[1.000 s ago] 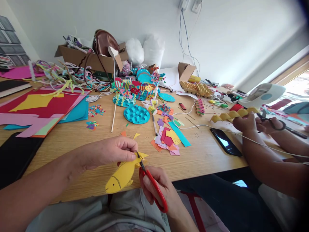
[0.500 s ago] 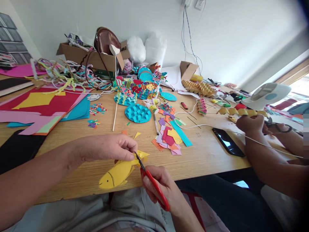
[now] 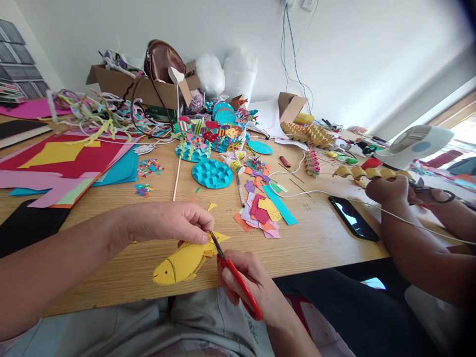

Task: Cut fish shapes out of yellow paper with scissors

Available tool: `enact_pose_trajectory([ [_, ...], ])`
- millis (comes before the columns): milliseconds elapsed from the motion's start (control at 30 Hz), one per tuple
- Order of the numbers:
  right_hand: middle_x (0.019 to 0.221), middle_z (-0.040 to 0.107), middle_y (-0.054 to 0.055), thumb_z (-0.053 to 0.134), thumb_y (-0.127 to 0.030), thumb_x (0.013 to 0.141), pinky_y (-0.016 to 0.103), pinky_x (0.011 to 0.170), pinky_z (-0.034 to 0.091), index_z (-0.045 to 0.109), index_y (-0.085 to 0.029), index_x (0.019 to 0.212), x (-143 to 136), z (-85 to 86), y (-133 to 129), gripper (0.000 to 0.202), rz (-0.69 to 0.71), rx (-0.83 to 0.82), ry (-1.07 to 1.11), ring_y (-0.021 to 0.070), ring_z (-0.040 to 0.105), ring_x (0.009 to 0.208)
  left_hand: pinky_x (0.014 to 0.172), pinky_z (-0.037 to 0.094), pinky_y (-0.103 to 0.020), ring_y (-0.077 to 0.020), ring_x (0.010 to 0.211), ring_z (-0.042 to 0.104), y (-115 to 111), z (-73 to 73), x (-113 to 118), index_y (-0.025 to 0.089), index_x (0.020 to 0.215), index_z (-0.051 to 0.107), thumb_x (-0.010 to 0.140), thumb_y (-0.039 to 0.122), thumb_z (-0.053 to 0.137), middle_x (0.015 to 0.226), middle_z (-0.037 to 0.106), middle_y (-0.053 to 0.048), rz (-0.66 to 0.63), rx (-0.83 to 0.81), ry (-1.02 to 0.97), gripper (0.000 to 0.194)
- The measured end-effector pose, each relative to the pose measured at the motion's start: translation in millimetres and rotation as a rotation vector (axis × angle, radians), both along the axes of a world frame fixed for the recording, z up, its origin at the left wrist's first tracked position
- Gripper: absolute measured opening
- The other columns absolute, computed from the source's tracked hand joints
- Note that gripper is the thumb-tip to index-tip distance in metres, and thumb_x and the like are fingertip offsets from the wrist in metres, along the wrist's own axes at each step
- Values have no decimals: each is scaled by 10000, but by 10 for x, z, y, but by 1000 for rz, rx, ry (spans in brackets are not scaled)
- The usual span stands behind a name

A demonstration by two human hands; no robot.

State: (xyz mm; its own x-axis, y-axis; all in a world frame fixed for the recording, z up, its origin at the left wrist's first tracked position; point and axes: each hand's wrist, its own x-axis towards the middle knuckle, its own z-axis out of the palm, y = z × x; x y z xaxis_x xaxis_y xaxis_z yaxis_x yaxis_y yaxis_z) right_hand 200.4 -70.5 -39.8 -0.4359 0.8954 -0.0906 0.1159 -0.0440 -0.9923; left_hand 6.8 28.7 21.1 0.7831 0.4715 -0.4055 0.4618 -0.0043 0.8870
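A yellow paper fish (image 3: 176,265) with a drawn eye and gill line is pinched near its tail by my left hand (image 3: 182,223). Its head points left, toward the table's front edge. My right hand (image 3: 247,280) grips red-handled scissors (image 3: 241,285). Their dark blades reach up to the fish's tail, right beside my left thumb, and look nearly closed. Part of the tail is hidden behind my fingers and the blades. A small yellow paper scrap (image 3: 212,206) lies just beyond my left hand.
Paper scraps (image 3: 260,213), a pen (image 3: 240,191) and a blue scalloped disc (image 3: 212,174) lie ahead. Coloured sheets (image 3: 85,163) are stacked left. Right of me, a phone (image 3: 353,218) lies near a co-worker's hands (image 3: 390,191), which hold dark scissors and a yellow egg-carton strip. A white cable (image 3: 320,192) crosses the table.
The scissors' blades have shifted slightly up along the fish's tail and look closer together. My left hand keeps its pinch on the fish, whose head has risen a little.
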Motion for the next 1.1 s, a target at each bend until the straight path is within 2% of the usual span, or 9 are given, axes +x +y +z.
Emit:
enact_pose_trajectory([
  [400,474,440,-41,493,-537,879,213,428,245,419,-190,589,-1,-19,-7,459,-14,-21,16,88,341,436,584,321,-238,-127,653,403,-10,-14,6,195,708,507,749,280,538,668,440,49,9,-17,22,100],
  [700,523,356,-54,483,-491,905,236,470,234,383,-189,563,14,2,18,467,-29,56,-94,91,319,490,579,326,-238,-126,640,415,-15,-11,6,194,710,509,740,285,547,654,447,52,38,-30,22,104],
  [900,543,314,-58,518,-441,894,237,478,215,374,-189,561,7,7,19,442,-30,43,-116,92,296,507,570,318,-239,-128,638,421,-3,-18,-6,198,694,513,729,270,543,645,449,54,21,-15,22,86],
  [1100,541,311,-57,547,-407,884,234,466,201,361,-193,567,33,25,17,425,-36,96,-217,93,286,504,531,281,-243,-114,573,385,15,13,1,198,642,481,724,236,536,599,405,62,-23,-32,32,105],
])
